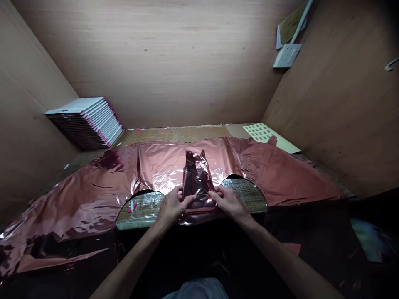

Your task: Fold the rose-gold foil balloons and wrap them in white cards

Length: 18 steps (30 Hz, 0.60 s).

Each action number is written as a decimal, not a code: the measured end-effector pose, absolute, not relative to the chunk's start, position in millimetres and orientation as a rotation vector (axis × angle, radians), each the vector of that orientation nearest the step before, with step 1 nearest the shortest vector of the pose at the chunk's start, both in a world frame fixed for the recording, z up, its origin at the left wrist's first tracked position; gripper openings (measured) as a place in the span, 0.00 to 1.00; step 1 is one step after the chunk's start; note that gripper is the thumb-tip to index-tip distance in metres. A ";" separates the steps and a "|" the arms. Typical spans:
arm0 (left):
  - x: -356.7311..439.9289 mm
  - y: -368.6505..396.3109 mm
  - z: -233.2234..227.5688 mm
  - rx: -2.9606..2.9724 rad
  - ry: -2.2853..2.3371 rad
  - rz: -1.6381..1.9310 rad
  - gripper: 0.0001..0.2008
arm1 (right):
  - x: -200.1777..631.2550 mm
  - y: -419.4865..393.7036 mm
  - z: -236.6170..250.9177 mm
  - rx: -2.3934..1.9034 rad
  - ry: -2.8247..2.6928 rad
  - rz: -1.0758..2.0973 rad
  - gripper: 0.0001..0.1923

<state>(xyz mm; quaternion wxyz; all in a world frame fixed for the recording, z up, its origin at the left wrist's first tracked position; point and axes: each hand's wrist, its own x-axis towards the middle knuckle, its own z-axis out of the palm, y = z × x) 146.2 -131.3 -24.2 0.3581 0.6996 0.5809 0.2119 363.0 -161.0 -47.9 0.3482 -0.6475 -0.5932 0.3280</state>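
Observation:
A large sheet of shiny rose-pink foil is spread across the workbench. At its middle a small upright object wrapped in the same foil stands near the front edge. My left hand pinches the wrap at its lower left side. My right hand pinches it at the lower right. Both hands rest on the foil at the bench's front edge. What is inside the wrap is hidden.
A leaning stack of white flat packs with pink edges stands at the back left. A perforated white sheet lies at the back right. Wooden walls enclose three sides; a wall socket hangs upper right. Bare bench surface shows in foil cut-outs.

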 end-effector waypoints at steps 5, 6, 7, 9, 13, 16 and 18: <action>161.7 -143.8 -32.9 2.268 1.589 0.642 0.37 | 363.9 -153.1 -50.5 -1.732 -1.499 0.954 0.17; 161.8 -149.0 -36.8 2.478 1.437 0.652 0.45 | 365.3 -158.2 -51.6 -1.718 -1.499 0.975 0.18; 161.6 -153.6 -41.6 2.667 1.264 0.624 0.50 | 366.6 -165.1 -52.7 -1.697 -1.495 1.004 0.18; 162.1 -159.2 -52.1 2.901 0.984 0.464 0.49 | 368.7 -182.6 -54.9 -1.639 -1.464 1.096 0.18; 167.8 -157.4 -66.0 2.982 0.768 0.227 0.46 | 374.3 -223.4 -54.8 -1.559 -1.417 1.219 0.21; 172.2 -156.5 -64.7 2.972 0.659 0.198 0.44 | 383.4 -246.5 -54.0 -1.532 -1.730 0.729 0.32; 173.7 -159.3 -59.3 2.963 0.582 0.189 0.43 | 390.4 -249.5 -57.3 -1.390 -2.061 0.230 0.42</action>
